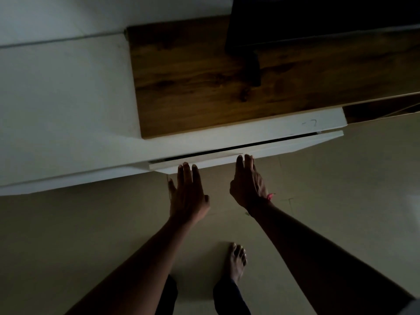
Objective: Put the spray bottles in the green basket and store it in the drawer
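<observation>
Head view: a person's left hand point(188, 192) and right hand point(248, 180), fingers straight and flat, touch their fingertips to the white drawer point(284, 145). The drawer stands ajar by a narrow dark slit under the cabinet's wooden top point(193, 76). A bare foot point(236, 262) rests on the beige floor point(329, 189).

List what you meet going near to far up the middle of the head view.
bare foot → left hand and right hand side by side, fingertips on the drawer front → drawer front, thin gap showing → wooden top → dark object at the back.
</observation>
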`<state>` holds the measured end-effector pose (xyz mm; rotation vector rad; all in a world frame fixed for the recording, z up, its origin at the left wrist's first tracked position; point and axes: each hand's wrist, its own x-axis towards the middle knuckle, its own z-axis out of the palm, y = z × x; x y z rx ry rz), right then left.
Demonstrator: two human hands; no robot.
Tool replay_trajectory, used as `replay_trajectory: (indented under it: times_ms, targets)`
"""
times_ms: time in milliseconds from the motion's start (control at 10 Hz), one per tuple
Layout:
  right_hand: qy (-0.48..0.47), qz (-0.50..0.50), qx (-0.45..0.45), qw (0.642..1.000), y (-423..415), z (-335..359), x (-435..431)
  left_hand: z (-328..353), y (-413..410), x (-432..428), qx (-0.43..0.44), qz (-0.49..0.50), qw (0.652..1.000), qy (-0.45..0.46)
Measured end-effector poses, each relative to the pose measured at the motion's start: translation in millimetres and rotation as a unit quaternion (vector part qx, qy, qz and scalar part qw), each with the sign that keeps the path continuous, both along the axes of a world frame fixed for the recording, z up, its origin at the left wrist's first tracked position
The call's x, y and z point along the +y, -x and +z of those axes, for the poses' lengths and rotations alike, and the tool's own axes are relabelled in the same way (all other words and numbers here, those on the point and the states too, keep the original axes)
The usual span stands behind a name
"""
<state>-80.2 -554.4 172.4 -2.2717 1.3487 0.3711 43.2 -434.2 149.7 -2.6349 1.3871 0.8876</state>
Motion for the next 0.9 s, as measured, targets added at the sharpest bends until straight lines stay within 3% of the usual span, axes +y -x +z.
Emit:
replay_trajectory:
  times_ms: [200, 500, 700, 900]
  targets:
    - [-0.073, -0.027, -0.003, 0.997, -10, -7, -12, -4, -3, -1, 0.033, 0.002, 0.999, -0.031]
    - [-0.088, -0.013, 0.017, 0.996, -10, -5, -24, -11, -18, -1, 0.022, -0.045, 0.996, -0.075]
    - [-0.078, 0.019, 0.015, 0.997, -2, -1, -18, -7, -23, 4, 0.009, -0.059, 0.995, -0.078]
    - [-0.133, 0.107, 0.03, 0.985, 8, 15, -10, 9, -50, 18, -0.026, -0.101, 0.993, -0.051]
